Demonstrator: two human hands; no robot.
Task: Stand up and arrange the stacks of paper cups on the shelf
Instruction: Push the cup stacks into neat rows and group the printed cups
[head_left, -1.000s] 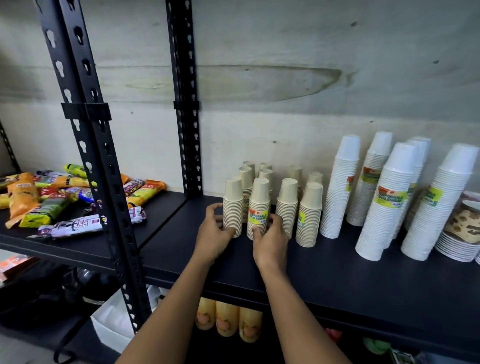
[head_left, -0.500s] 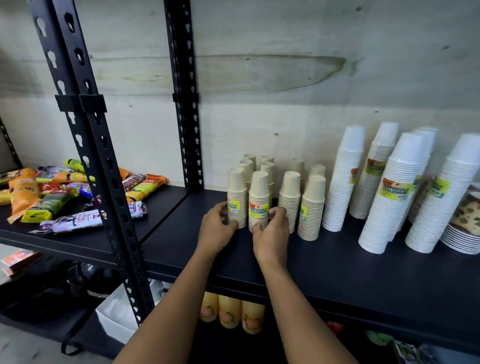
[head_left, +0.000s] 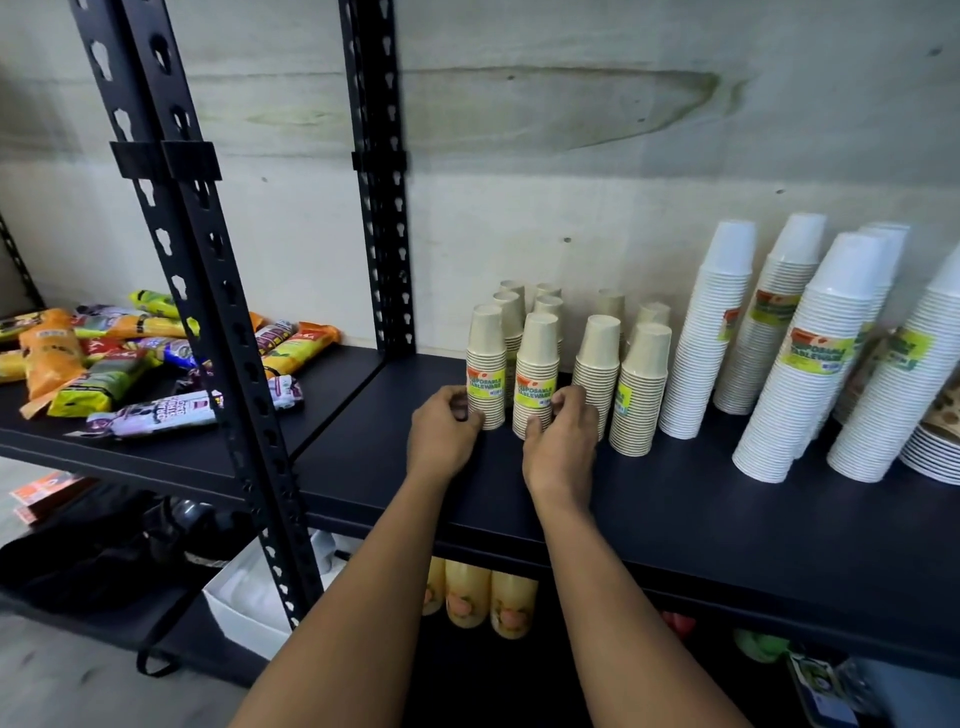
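Left hand (head_left: 444, 431) has closed round one ribbed beige cup stack (head_left: 485, 376), right hand (head_left: 561, 447) pinches its neighbour (head_left: 536, 374).

Shelf board (head_left: 727, 530): dark, smooth, matt, with a faint sheen along the front edge.
Uprights (head_left: 213, 322): black painted metal, punched with keyhole slots, satin finish.
Beige cup stacks (head_left: 537, 364): matt paper, finely ribbed by the nested rims; printed labels glossier.
White cup stacks (head_left: 810, 364): smooth, bright, slight sheen; paper or plastic, cannot tell.
Plates (head_left: 930, 454): white, paper-like, matt.
Snack packets (head_left: 104, 384): glossy printed film, crinkled, catching the light.
Back wall (head_left: 519, 104): pale board with wood grain and a dark streak, matt.
Bottles (head_left: 467, 597), lower level: glossy translucent plastic.
Bag (head_left: 88, 561): black cloth, dull.
Box (head_left: 244, 608): white, matt, card-like.
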